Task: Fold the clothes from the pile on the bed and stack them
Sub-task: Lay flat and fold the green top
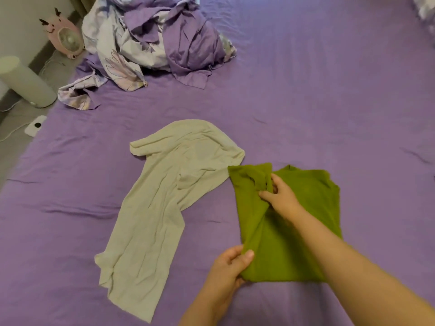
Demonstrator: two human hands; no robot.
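A green shirt [308, 208] lies partly folded on the purple bed [317, 102], right of centre. My right hand [280, 196] pinches the folded-over sleeve part near the shirt's top left. My left hand [229, 264] grips the shirt's lower left corner, thumb on top. A pale beige garment [162, 208] lies spread out and wrinkled to the left of the green shirt, its upper right edge touching it.
A crumpled heap of purple and floral bedding [155, 41] sits at the far left of the bed. Past the bed's left edge stand a pink fan [64, 36], a beige cylinder [23, 81] and a small white device [35, 125] on the floor.
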